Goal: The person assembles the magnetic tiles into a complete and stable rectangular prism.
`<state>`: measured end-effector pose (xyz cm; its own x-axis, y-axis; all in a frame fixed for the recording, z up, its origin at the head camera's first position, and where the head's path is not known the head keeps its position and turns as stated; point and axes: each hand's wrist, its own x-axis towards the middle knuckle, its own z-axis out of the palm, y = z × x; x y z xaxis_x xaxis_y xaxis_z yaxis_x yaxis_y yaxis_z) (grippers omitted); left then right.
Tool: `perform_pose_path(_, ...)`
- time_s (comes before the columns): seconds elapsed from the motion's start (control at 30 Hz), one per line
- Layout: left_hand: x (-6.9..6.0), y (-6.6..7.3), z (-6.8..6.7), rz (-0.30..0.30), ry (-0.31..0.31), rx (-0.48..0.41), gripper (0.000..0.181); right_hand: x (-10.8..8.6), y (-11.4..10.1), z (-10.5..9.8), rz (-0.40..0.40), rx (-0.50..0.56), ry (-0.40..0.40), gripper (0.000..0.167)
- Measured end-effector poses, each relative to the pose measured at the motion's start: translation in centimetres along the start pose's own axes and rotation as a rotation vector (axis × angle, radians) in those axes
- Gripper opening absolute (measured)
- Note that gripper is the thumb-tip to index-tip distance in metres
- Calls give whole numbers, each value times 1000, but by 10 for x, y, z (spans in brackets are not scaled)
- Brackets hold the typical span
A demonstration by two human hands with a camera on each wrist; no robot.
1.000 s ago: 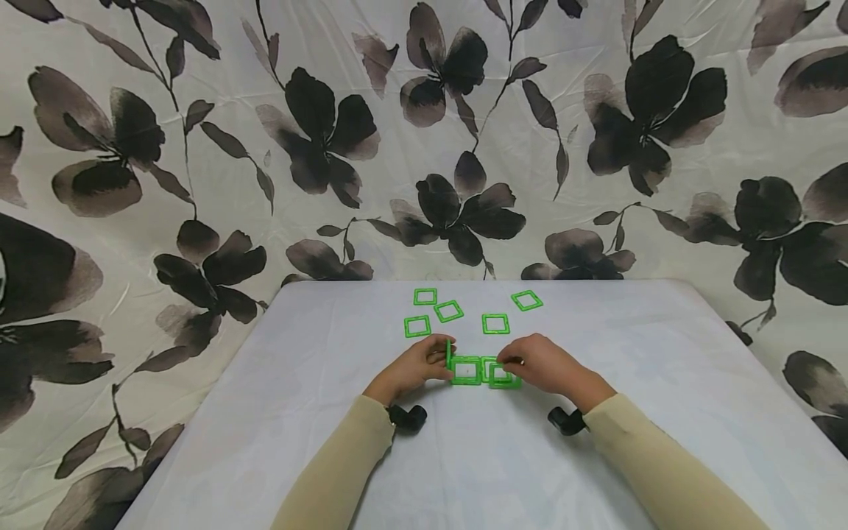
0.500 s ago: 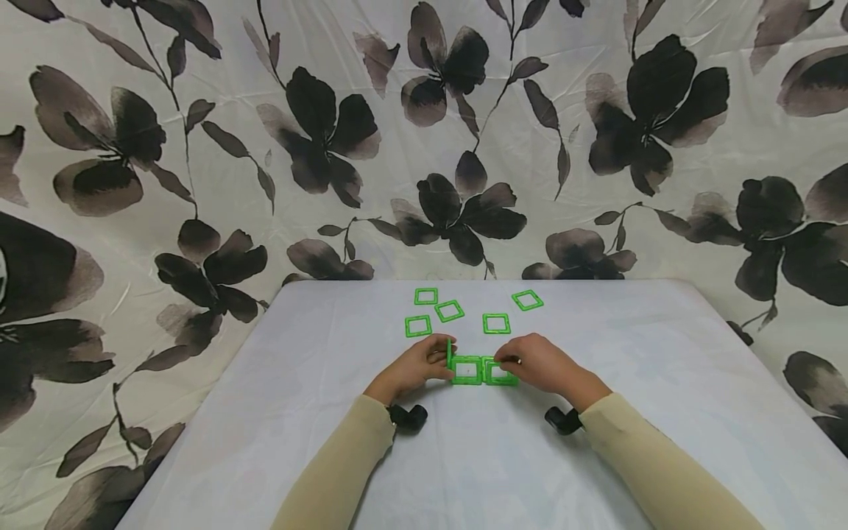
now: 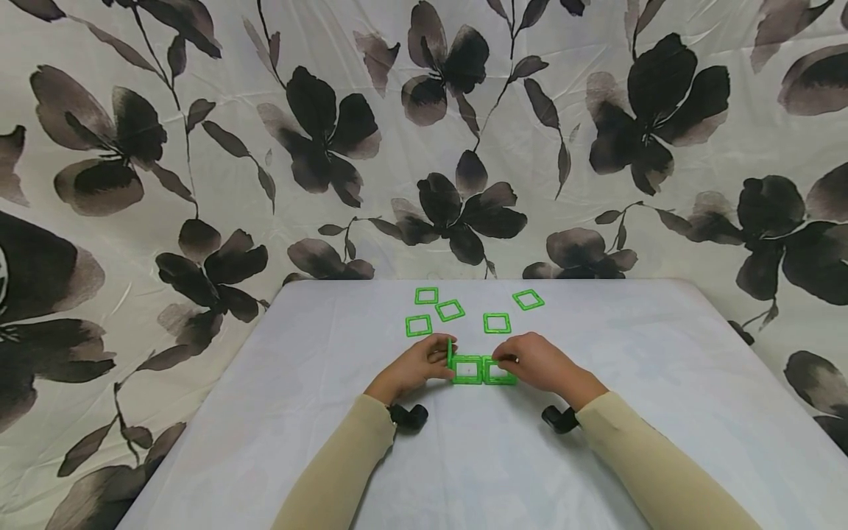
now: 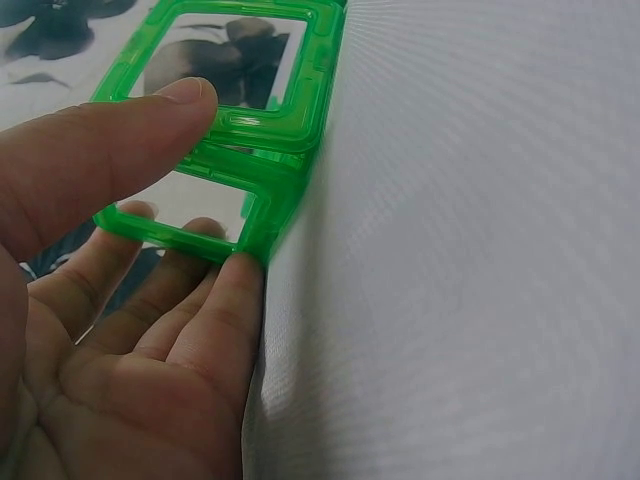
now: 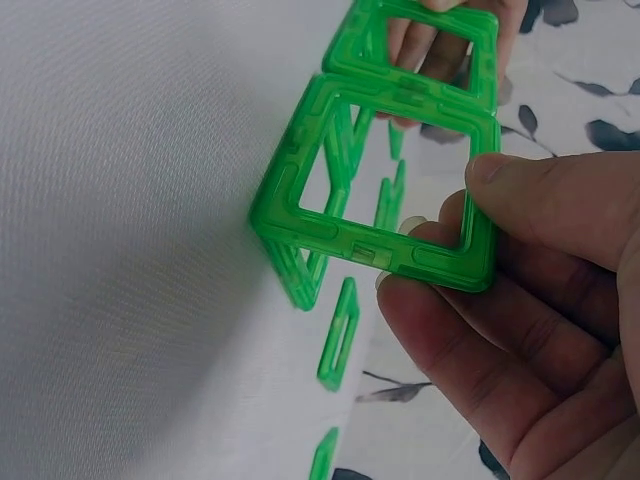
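Observation:
Two green, see-through square magnetic tiles stand side by side on the white table, a left front tile (image 3: 467,381) and a right front tile (image 3: 500,382). At the left end another upright tile (image 3: 450,353) is seen nearly edge-on. My left hand (image 3: 414,368) holds this left corner; in the left wrist view its thumb (image 4: 185,105) lies on one tile and its fingers touch the adjoining one. My right hand (image 3: 546,364) pinches the right front tile's outer edge between thumb and fingers. In the right wrist view, more green tile edges (image 5: 300,280) show behind that tile.
Several loose green tiles lie farther back on the white table (image 3: 331,324), among them a left tile (image 3: 419,335), a middle tile (image 3: 497,333) and a tilted right tile (image 3: 528,308). A floral cloth (image 3: 371,243) hangs behind the table.
My right hand has shifted slightly left with its tile, which earlier stood offset in front of another tile and now lines up beside the left front tile. The left hand holds still.

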<state>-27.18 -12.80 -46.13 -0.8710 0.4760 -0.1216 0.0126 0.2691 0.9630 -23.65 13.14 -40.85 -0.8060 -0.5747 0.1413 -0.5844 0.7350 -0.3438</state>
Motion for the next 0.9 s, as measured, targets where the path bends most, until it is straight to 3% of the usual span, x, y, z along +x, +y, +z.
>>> perform_pose_path(0.9, 0, 1, 0, -7, -1, 4, 72, 3, 2, 2, 0, 15, 16, 16)
